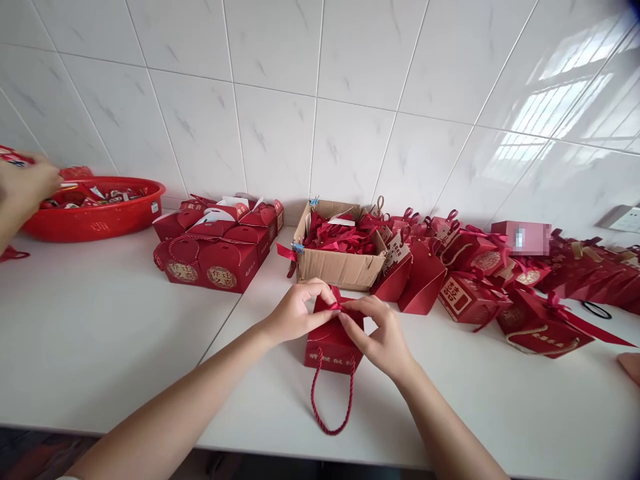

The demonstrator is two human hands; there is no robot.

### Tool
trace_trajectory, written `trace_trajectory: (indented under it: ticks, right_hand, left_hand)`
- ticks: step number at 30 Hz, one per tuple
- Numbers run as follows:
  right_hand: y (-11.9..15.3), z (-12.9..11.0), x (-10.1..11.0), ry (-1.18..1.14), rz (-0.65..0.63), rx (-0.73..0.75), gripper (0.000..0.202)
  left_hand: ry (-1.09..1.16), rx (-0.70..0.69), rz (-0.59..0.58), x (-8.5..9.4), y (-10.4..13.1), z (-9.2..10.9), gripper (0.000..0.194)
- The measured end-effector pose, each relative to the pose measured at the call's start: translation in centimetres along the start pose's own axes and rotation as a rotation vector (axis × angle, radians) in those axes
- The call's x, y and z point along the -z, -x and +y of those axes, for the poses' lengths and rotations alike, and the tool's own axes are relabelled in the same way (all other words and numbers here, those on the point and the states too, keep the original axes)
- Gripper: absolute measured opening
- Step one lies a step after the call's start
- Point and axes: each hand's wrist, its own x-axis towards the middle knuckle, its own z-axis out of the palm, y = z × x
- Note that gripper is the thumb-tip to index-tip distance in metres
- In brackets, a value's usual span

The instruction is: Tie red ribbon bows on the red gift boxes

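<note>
A red gift box point(327, 357) with gold lettering stands on the table in front of me, its twisted rope handle point(332, 433) hanging down toward me onto the tabletop. On top of the box is a red ribbon point(336, 307), gathered in a small knot or bow. My left hand point(297, 310) pinches this ribbon from the left side. From the right, my right hand point(377, 327) pinches it too, thumb and fingers close to the knot. The fingers partly cover the ribbon and the box top.
Behind the box is a cardboard carton point(340, 267) of red ribbons. Closed red boxes point(220, 267) stand left of it; more ribboned boxes point(475, 293) spread rightward. At far left, another person's hand point(30, 183) is over a red plastic basket point(100, 223) of small packets.
</note>
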Motion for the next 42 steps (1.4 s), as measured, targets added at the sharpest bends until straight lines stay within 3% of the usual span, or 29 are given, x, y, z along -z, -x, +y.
trace_trajectory:
  ticks: [3,7,12,18,23,25,28,32,38,42]
  right_hand:
    - [0.0,0.1,0.0,-0.012,0.006,-0.022,0.015]
    - [0.0,0.7,-0.2,-0.013,0.058,-0.166,0.015]
    - [-0.1,0.9,-0.1,-0.239,-0.080,-0.334,0.021]
    - [-0.2,0.7,-0.1,-0.338,-0.210,-0.293,0.025]
    - [-0.1,0.8,-0.7,-0.580,-0.132,-0.313,0.020]
    - [0.0,0.9,-0.8,-0.553,-0.118,-0.329,0.020]
    - [0.0,1.1,-0.9,-0.512,-0.074,-0.335,0.021]
    - [0.0,1.3,-1.1,-0.470,-0.021,-0.307,0.022]
    - [-0.4,1.1,-0.4,-0.317,0.014,-0.276,0.022]
    - [-0.9,1.5,0.9,-0.211,0.024,-0.226,0.019]
  left_hand:
    - [-0.049,-0.018,0.022,0.1,0.0,0.0,0.012]
    - [-0.189,-0.050,0.039,0.3,0.0,0.0,0.011]
    - [-0.278,-0.073,0.060,0.0,0.0,-0.4,0.014]
    - [-0.033,0.080,0.125,-1.1,0.1,-0.6,0.011]
    - [0.037,0.156,0.085,-1.5,-0.2,-0.9,0.012]
    - [0.029,0.153,0.114,-1.4,-0.1,-0.9,0.009]
    - [-0.134,0.043,0.205,-1.0,0.1,-0.5,0.009]
    - [-0.293,-0.063,0.097,-0.6,0.2,0.4,0.003]
    - [-0.178,0.068,0.129,-1.1,0.1,0.1,0.007]
    - [-0.133,0.156,0.087,-0.8,0.0,0.0,0.007]
